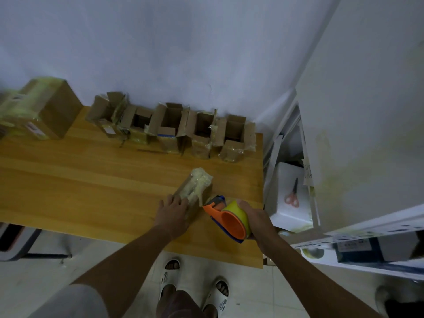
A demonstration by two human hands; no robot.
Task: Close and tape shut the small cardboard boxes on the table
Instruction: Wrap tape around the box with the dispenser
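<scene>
A: Where is the box being worked on?

B: A small cardboard box lies on its side on the wooden table, at about five o'clock from the table's middle. Its far end is thick with yellowish tape.

A: And the hands?

B: The left hand rests on the near end of that box, fingers fairly straight and laid flat over the top. The right hand grips a tape dispenser, orange with a yellow roll, fingers curled around the roll. The dispenser sits just beside the box, at its three o'clock; its front end is close to the box's side, though I cannot tell whether they touch.

A: The other boxes?

B: A row of open boxes stands along the wall at the table's twelve o'clock, flaps up, with old tape on their sides. A larger taped box sits at ten o'clock, at the table's left end.

A: Anything off the table?

B: At three o'clock, past the table's edge, orange-handled scissors lie on a white foam box.
</scene>
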